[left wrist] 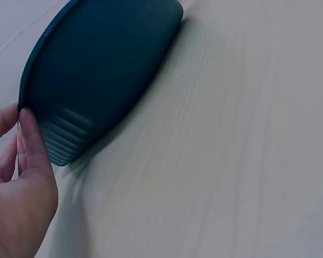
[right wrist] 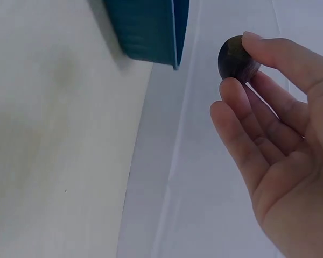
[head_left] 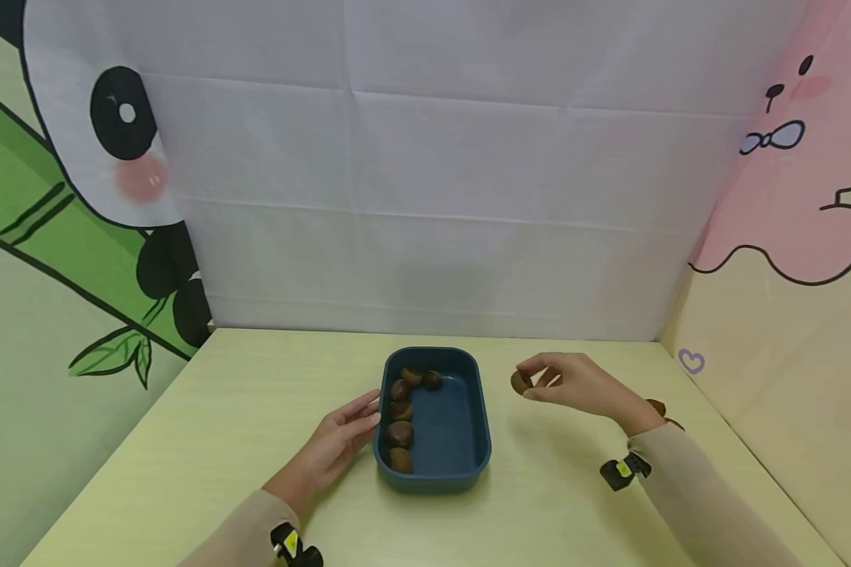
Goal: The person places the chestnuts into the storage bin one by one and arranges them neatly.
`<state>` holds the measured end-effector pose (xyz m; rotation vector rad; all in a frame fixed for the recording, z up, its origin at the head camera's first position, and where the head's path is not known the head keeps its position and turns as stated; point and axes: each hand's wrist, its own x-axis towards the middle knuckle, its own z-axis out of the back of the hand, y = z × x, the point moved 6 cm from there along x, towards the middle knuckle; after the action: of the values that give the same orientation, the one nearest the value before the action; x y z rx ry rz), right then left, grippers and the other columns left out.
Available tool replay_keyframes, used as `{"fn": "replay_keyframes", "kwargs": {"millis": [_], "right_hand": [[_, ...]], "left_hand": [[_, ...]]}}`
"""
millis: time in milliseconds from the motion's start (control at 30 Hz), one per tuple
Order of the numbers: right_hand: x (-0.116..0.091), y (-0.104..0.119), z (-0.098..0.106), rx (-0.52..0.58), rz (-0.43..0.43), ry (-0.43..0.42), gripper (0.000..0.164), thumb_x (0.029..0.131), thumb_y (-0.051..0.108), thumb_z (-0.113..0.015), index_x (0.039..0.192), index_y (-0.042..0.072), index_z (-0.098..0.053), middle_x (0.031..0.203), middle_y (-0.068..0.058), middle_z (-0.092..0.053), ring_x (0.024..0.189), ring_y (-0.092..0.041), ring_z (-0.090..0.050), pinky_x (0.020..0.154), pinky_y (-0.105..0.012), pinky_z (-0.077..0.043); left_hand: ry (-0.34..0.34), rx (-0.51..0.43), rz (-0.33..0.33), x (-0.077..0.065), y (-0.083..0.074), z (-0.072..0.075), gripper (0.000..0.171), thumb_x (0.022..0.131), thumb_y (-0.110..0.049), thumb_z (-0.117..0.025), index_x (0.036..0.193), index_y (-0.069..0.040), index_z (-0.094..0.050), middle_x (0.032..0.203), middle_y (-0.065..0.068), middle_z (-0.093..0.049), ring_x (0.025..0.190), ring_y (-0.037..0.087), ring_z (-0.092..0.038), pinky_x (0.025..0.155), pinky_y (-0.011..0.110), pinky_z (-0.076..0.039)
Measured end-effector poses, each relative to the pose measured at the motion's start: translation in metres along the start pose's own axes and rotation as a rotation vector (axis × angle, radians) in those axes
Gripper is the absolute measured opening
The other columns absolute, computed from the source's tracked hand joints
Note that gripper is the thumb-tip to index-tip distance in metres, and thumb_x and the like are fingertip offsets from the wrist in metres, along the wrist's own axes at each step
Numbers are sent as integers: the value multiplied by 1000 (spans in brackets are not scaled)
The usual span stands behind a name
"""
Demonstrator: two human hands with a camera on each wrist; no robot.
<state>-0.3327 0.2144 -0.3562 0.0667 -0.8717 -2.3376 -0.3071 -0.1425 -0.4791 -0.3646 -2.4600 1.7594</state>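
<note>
A dark blue rectangular container (head_left: pixel 445 478) stands on the table, with several brown chestnuts (head_left: pixel 399 435) along its left side and far left corner. My left hand (head_left: pixel 336 441) is at the container's left wall, its fingers extended and fingertips touching near the rim. In the left wrist view, those fingertips (left wrist: pixel 29 115) meet the container's edge. To the right of the container, my right hand (head_left: pixel 574 386) pinches one chestnut (head_left: pixel 521 383) between thumb and fingers, held above the table. The right wrist view shows this chestnut (right wrist: pixel 238 59) at the fingertips, its surface dark and rounded.
Brown objects (head_left: pixel 656 406) on the table's right side are partly hidden behind my right wrist. A white cloth (head_left: pixel 432 197) hangs along the table's far edge. Painted walls (head_left: pixel 773 331) stand on both sides of the pale yellow table (head_left: pixel 241 409).
</note>
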Motion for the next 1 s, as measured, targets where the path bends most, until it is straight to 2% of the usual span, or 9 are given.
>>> {"fn": "replay_keyframes", "kwargs": {"millis": [333,500,667,833,1000], "right_hand": [[59,34,-11,45,22,45,43,92,30,-75,131,15,-66,120,0,-67,97,-14,-66,83,-34,-57],[85,40,-23,100,-3,96,44,93,30,-74,133,14,-65,124,0,-66,104,-16,-65,86,-36,-56],[107,41,-45,153,-15,157,44,93,27,-74,133,11,-65,127,-2,-64,112,-21,-62,91,-36,-54],[121,36,-70,111,-40,208,42,92,27,-76,130,11,-66,122,0,-66,111,-19,-63,90,-33,-54],[129,33,-89,32,-49,215,39,91,26,-77,127,12,-68,119,1,-67,110,-17,-63,94,-34,-52]], "left_hand": [[-15,2,-6,1,-1,2,59,100,-2,-60,154,-1,-36,137,14,-52,114,12,-61,99,26,-49],[-15,4,-5,1,-2,3,60,100,-3,-60,155,-1,-35,136,13,-53,114,12,-61,99,25,-49],[-4,6,-7,2,-2,3,60,101,-4,-59,155,-1,-34,135,12,-54,113,11,-62,99,25,-49],[10,3,-7,2,-1,0,61,101,-4,-60,155,-1,-33,136,13,-53,113,11,-62,99,25,-49],[5,1,-2,1,-1,-1,61,101,-3,-59,156,-1,-32,135,12,-52,112,10,-62,99,25,-49]]}}
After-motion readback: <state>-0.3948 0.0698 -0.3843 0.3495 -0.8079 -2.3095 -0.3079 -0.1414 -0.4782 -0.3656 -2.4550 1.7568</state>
